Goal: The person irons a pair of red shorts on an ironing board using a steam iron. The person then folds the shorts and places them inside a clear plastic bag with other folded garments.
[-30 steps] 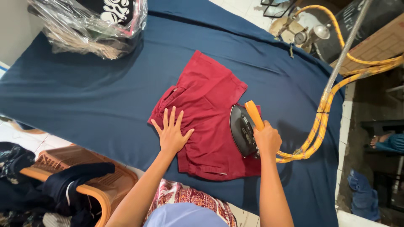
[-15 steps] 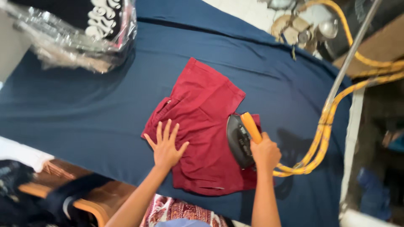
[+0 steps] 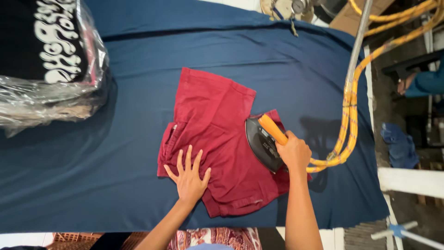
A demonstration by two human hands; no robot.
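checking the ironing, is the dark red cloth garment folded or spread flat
Folded: the dark red cloth garment lies in overlapping layers, with doubled edges along its left side and bottom.

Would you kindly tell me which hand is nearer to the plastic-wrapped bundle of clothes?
Left. The left hand lies flat on the red garment, toward the bundle; the right hand grips the iron, farther away.

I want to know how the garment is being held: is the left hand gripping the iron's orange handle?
No, the left hand lies flat on the red garment; the right hand grips the iron.
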